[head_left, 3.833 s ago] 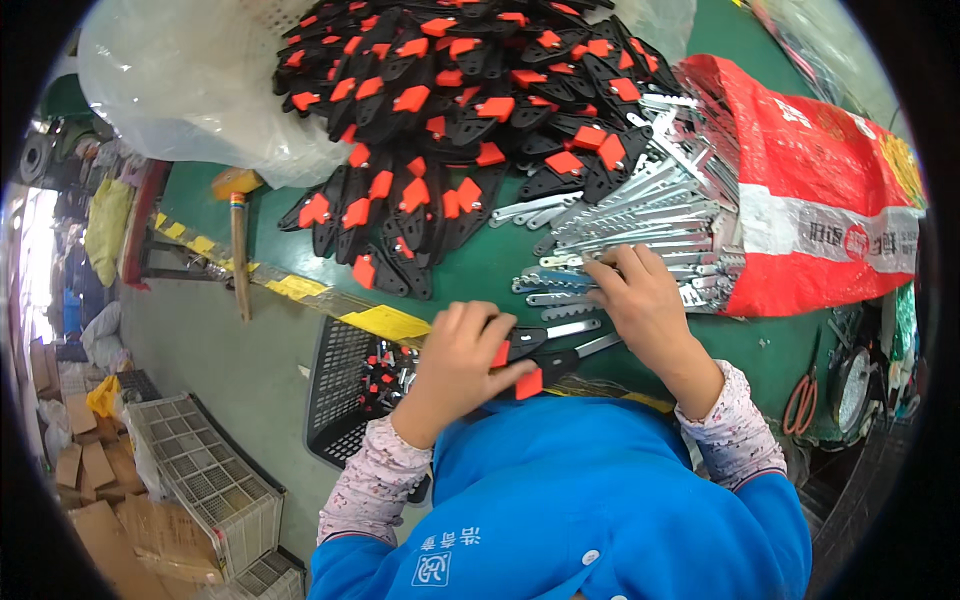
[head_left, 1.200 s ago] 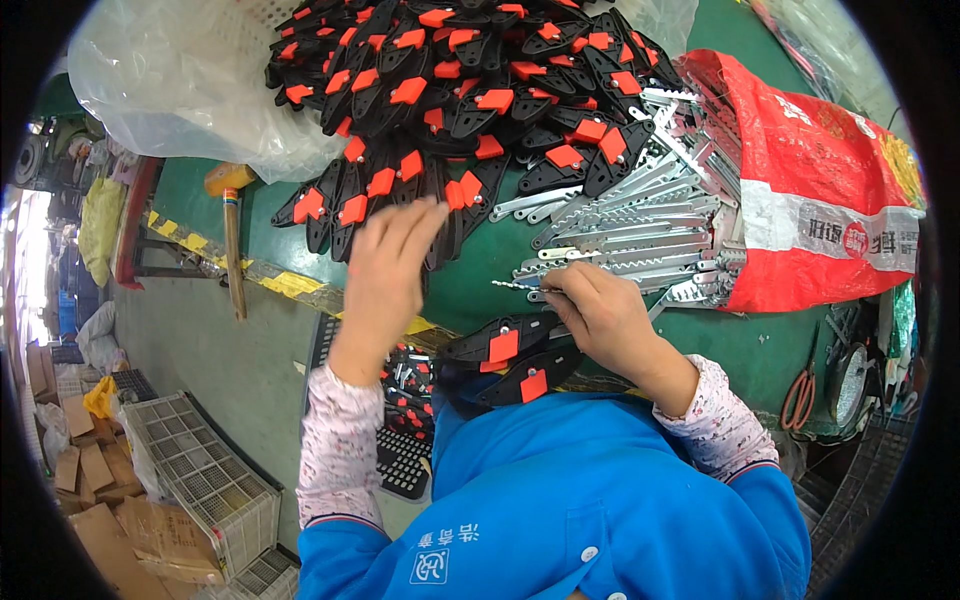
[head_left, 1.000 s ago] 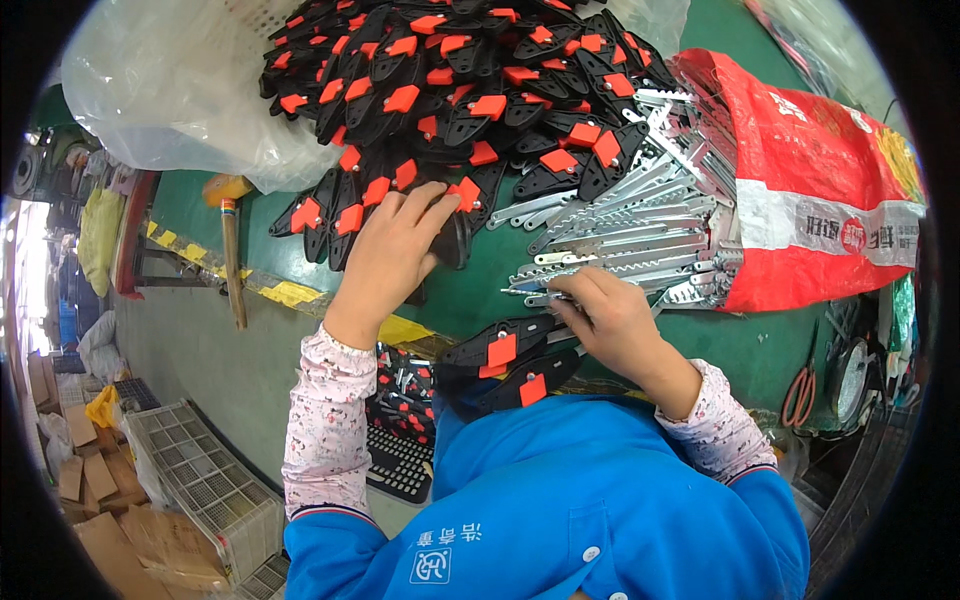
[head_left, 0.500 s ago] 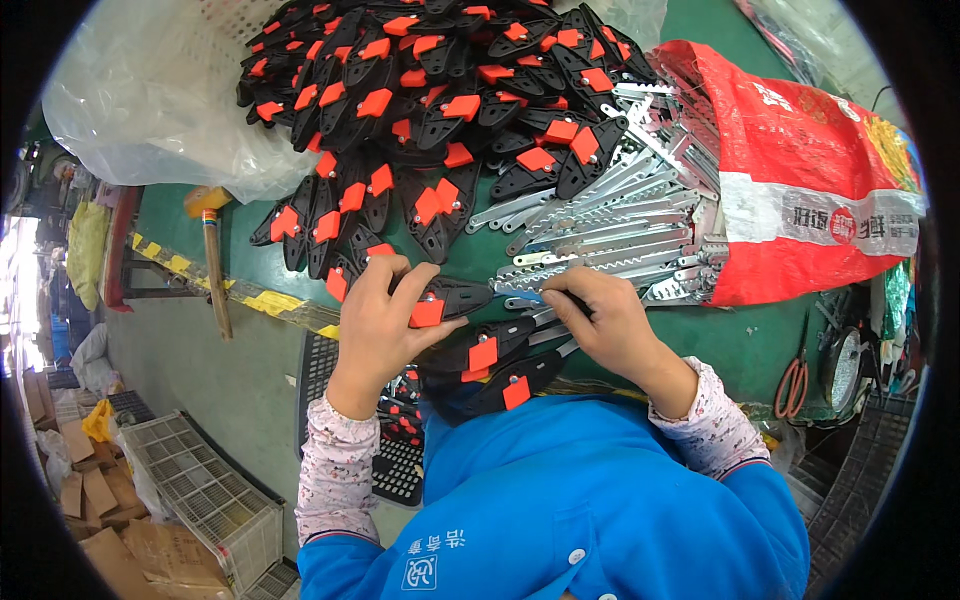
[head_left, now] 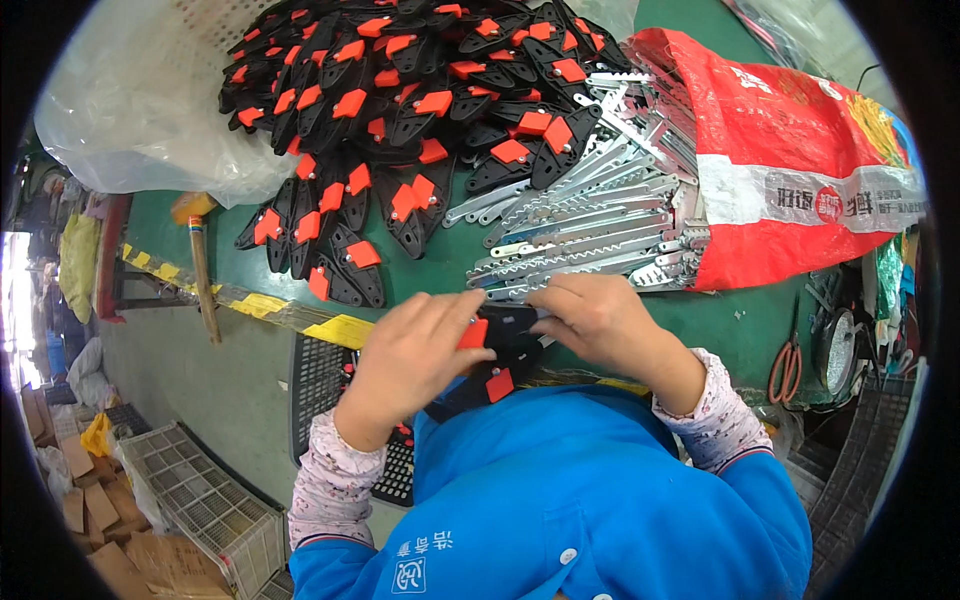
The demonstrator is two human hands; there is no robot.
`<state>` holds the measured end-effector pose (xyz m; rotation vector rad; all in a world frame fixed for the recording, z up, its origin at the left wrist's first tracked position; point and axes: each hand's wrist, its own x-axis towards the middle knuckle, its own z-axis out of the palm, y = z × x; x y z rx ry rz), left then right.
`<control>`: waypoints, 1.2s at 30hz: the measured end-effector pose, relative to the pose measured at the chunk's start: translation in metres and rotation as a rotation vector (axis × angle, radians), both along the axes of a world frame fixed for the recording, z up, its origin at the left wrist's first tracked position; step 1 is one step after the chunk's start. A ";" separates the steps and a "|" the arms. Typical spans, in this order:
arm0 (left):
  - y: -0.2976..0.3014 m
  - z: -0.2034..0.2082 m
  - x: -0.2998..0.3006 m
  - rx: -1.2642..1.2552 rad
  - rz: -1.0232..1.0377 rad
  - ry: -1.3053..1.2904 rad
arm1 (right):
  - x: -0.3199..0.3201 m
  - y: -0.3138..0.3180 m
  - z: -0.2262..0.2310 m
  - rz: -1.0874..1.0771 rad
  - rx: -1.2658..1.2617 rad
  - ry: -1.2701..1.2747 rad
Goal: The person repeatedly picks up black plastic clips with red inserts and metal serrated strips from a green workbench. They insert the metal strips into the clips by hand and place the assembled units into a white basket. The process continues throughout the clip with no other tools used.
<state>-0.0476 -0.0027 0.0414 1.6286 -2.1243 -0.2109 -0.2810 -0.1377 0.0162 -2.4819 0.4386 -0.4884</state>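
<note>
My left hand (head_left: 412, 352) grips a black plastic handle with an orange button (head_left: 500, 326) at the near edge of the green table (head_left: 440, 272). My right hand (head_left: 600, 322) meets it from the right, fingers pinched on the same handle and on the end of a toothed metal blade. A second black and orange handle (head_left: 478, 388) lies just under my hands, against my blue jacket. A big heap of the same black and orange handles (head_left: 400, 110) covers the far table. A pile of silvery toothed blades (head_left: 590, 230) spills from a red woven sack (head_left: 800, 170).
A clear plastic bag (head_left: 140, 110) lies at the far left. A wooden-handled hammer (head_left: 200, 260) rests near the table's yellow-black striped edge (head_left: 290, 315). A black crate (head_left: 330, 390) stands below the edge, pale crates (head_left: 200, 505) on the floor. Orange-handled scissors (head_left: 785, 365) lie right.
My left hand reached out to the heap, took a black and orange handle and brought it back. Both hands have now closed together on it by the blades.
</note>
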 end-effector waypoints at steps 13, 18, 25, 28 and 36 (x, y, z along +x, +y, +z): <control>0.023 -0.026 -0.045 0.229 0.164 -0.063 | -0.064 -0.034 0.012 -0.078 -0.058 0.048; 0.059 -0.003 0.004 0.450 0.340 -0.250 | -0.072 -0.026 0.002 -0.004 -0.302 0.234; 0.085 0.002 0.052 0.340 0.582 -0.356 | -0.047 -0.025 -0.001 0.096 -0.335 0.224; 0.068 -0.008 0.060 0.170 0.648 -0.238 | -0.033 -0.025 -0.003 0.045 -0.221 -0.003; 0.028 -0.033 0.081 0.079 0.527 -0.149 | -0.004 -0.005 -0.004 -0.319 0.860 -0.602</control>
